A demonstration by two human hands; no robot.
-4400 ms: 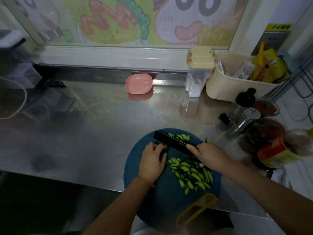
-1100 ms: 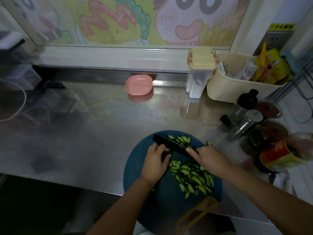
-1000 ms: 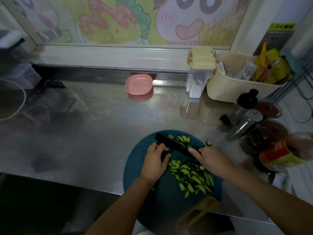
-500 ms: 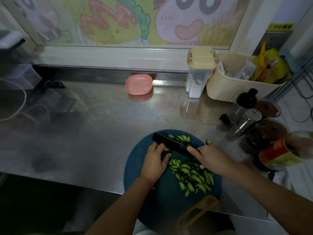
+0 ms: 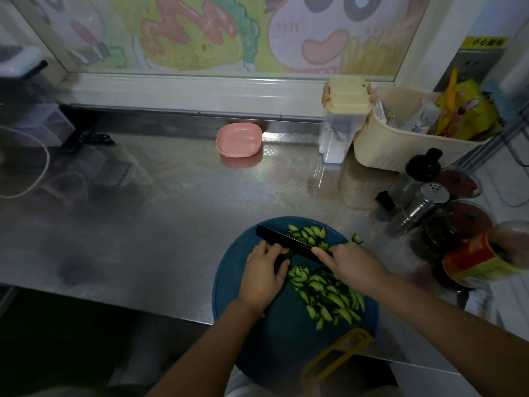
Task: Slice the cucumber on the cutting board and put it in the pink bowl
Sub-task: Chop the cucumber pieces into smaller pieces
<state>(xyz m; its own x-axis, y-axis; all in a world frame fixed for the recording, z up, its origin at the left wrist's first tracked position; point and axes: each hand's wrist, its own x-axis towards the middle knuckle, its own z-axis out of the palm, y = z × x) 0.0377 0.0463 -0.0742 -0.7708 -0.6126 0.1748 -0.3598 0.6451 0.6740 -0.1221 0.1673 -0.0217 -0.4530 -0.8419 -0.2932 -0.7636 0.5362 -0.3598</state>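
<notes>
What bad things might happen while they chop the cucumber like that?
1. The left hand grips the small cucumber stub right beside the knife; a slip might nick a finger.
2. One slice lies off the cutting board on the counter; more may roll away.
3. The board seems to overhang the counter's near edge, so it might tip.

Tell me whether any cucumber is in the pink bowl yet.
No, the pink bowl is empty; the cucumber slices lie on the cutting board.
</notes>
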